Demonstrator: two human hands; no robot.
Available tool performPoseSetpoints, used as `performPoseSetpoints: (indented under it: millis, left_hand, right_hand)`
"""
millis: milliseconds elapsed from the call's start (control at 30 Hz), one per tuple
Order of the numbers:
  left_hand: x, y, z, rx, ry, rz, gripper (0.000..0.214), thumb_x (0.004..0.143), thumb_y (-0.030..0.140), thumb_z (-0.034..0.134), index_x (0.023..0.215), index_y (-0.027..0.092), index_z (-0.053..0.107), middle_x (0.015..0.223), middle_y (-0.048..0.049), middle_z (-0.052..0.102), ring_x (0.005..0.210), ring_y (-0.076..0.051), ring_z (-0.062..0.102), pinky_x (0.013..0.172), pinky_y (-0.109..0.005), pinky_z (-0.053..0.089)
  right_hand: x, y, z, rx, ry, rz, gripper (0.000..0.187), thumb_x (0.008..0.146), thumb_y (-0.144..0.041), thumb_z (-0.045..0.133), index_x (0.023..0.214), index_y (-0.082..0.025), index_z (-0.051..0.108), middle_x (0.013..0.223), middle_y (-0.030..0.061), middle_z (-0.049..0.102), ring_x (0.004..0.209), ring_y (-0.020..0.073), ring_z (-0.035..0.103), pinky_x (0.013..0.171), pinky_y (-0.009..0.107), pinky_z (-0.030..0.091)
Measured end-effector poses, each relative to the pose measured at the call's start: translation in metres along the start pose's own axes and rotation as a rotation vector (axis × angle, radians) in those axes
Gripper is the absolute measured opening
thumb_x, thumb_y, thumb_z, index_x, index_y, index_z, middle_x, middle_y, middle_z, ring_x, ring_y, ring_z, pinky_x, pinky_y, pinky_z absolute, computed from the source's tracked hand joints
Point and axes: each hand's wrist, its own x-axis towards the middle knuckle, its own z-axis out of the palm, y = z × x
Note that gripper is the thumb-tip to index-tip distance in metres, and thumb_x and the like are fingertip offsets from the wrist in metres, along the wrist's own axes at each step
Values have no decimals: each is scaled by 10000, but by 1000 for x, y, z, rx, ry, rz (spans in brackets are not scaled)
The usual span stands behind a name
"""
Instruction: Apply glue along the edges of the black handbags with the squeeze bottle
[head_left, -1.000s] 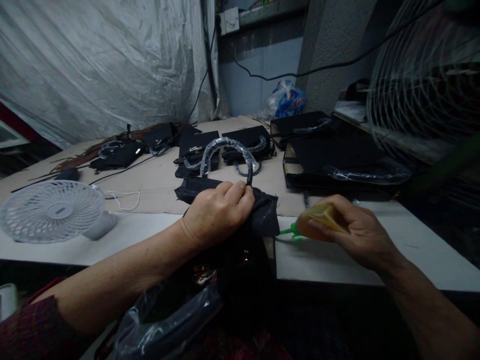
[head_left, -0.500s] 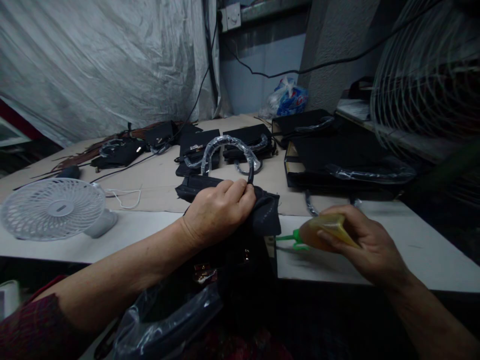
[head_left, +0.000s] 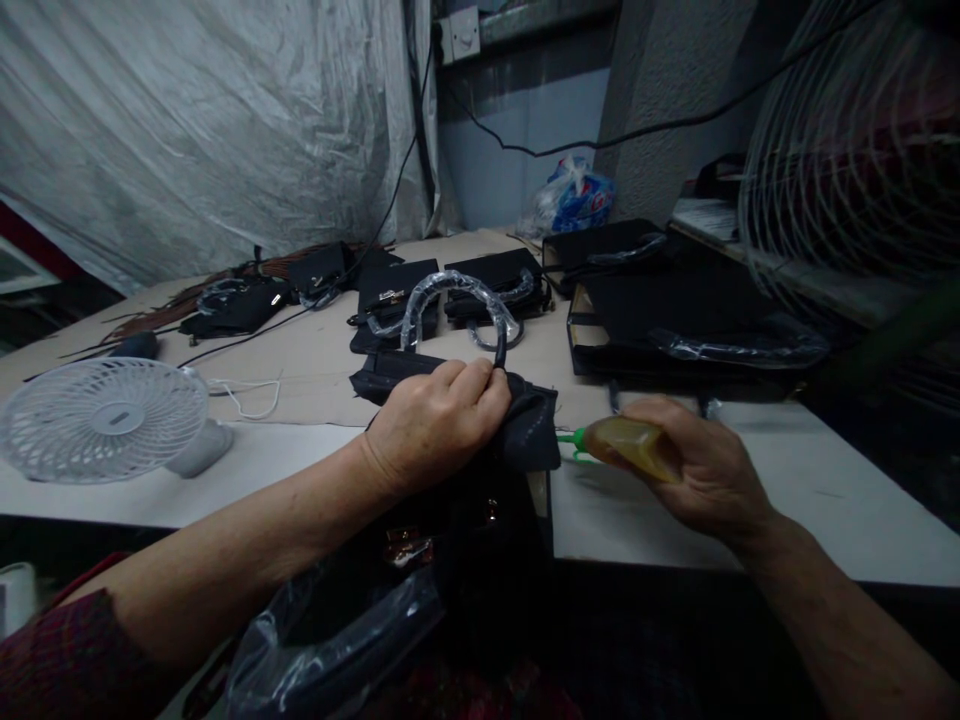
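Note:
My left hand (head_left: 439, 425) is closed over the top edge of a black handbag (head_left: 525, 435) that hangs off the front of the white table (head_left: 825, 500). The bag's plastic-wrapped curved handle (head_left: 457, 300) arches up behind my knuckles. My right hand (head_left: 701, 470) grips a yellowish squeeze bottle (head_left: 630, 445) lying sideways. Its green nozzle (head_left: 574, 440) points left, close to the bag's right corner.
A small white desk fan (head_left: 105, 420) stands at the left. Several black bags (head_left: 487, 275) and flat black pieces (head_left: 660, 310) lie further back on brown paper. A large wire fan guard (head_left: 847, 150) fills the upper right. A blue and white plastic bag (head_left: 574, 200) sits by the wall.
My right hand with the bottle has moved left and a little up, bringing the green nozzle nearer the bag. My left hand has stayed put.

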Motion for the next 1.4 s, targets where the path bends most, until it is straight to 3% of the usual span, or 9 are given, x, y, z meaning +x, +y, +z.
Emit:
performPoseSetpoints:
  millis: [133,400,567,733,1067,1267,1400]
  left_hand:
    - [2,0,2,7,-1,-4,214,997,71,497,1085,118,685,971,-89,750,777,-203,690,540,-291,517]
    - [4,0,2,13,-19,0,203,996,77,508,1086,125,683,976,-83,752,772,-207,687,525,-298,501]
    - [4,1,2,19,-30,-2,211,1005,81,498,1102,122,681,986,-92,746,776,-202,679,525,-294,496]
    - [4,1,3,9,-12,-3,224,1006,72,485,1099,120,683,980,-85,748,779,-204,688,530,-296,509]
    - [0,1,-1,-22,33,1,239,999,59,469,1061,112,694,972,-98,758,774,-213,700,542,-299,538]
    - [1,3,-3,-20,65,1,246,1002,60,465,1041,113,703,956,-91,770,765,-202,709,546,-284,535]
    - [0,2,-3,-22,104,9,260,1007,59,453,1027,109,708,955,-89,777,752,-200,709,528,-282,524]
  right_hand:
    - [4,-5,1,-12,-90,-85,121,920,-275,635,1041,-277,650,938,31,719,734,236,698,658,335,543]
    - [16,-7,-5,-34,-72,-45,177,966,-440,660,987,-266,640,872,42,713,687,241,677,617,332,525]
    - [17,-9,-7,-60,-43,-18,326,992,-574,645,1011,-249,632,857,51,715,637,218,651,582,320,503]
    - [15,-5,-3,-51,-37,-13,330,990,-599,632,988,-269,625,845,36,705,652,233,656,590,337,508]
    - [-12,-12,-7,11,-19,129,312,968,-610,659,1073,-317,628,903,28,724,665,260,677,559,379,531]
    - [-26,-12,-12,175,-150,159,256,956,-548,702,1074,-326,656,936,6,731,713,247,692,573,356,553]
    - [-28,-11,-10,172,-52,187,292,935,-571,720,1049,-305,677,896,13,726,706,248,688,589,359,557]
